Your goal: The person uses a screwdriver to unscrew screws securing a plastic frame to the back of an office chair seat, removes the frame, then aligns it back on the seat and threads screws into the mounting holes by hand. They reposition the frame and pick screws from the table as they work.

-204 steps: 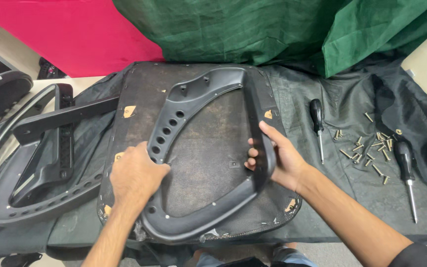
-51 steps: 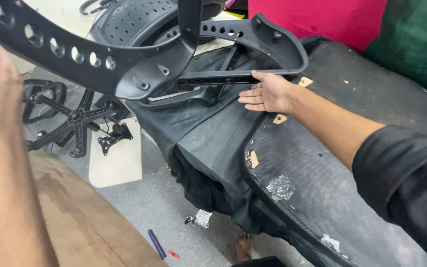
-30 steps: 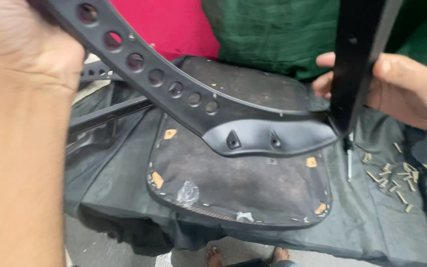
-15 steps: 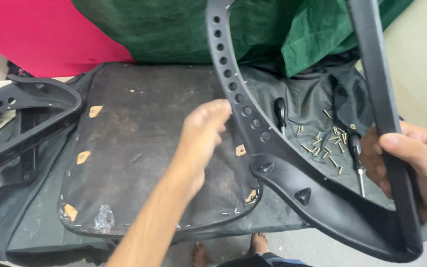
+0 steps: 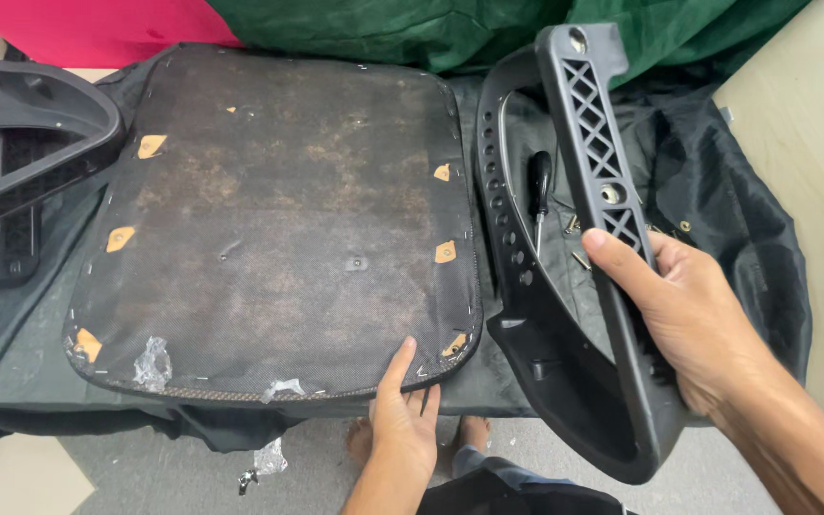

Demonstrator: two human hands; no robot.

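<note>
Right hand (image 5: 708, 324) fingers wrapped tight round the black plastic chair frame (image 5: 584, 248), held tilted up right of the seat pad (image 5: 278, 219), while left hand (image 5: 402, 420) rests flat, fingers loosely open, on the pad's near edge.

A grey floor (image 5: 145, 472) shows along the bottom edge, with a scrap of clear plastic (image 5: 269, 458) and a small dark bit lying on it. Black cloth (image 5: 746, 238) is spread over the work area and hangs in folds at the front edge. Behind it, green cloth (image 5: 383, 29) is bunched along the top, and a pink sheet (image 5: 78, 24) lies at the top left. At the right runs a pale beige surface (image 5: 813, 143), perhaps a wall or a board; the view does not settle which. The light is even and soft, with no hard shadows.
</note>
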